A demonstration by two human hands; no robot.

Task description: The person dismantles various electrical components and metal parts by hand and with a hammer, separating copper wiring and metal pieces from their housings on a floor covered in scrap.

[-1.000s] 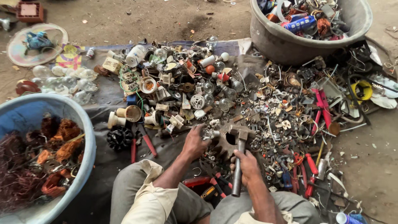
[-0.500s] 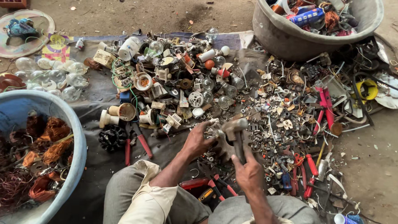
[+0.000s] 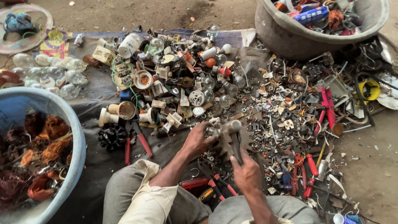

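Observation:
I sit on the ground in front of a heap of scrap electrical parts. My right hand [image 3: 247, 171] grips the dark handle of a hammer [image 3: 233, 133], whose metal head is raised over a small metal part. My left hand [image 3: 199, 139] pinches that small scrap piece [image 3: 212, 132] right beside the hammer head, over the dark cloth [image 3: 97, 93]. Loose screws, bulb bases and plastic bits lie all around both hands.
A blue tub [image 3: 68, 124] with copper wire coils stands at the left. A grey tub [image 3: 290, 35] of scrap sits at the back right. Red-handled pliers [image 3: 141, 139] and screwdrivers [image 3: 309, 174] lie near my knees. Glass bulbs [image 3: 62, 72] are at the far left.
The hammer has swung from pointing down beside a gear-shaped piece to lifted at the small part in my left hand. The view has shifted a little closer.

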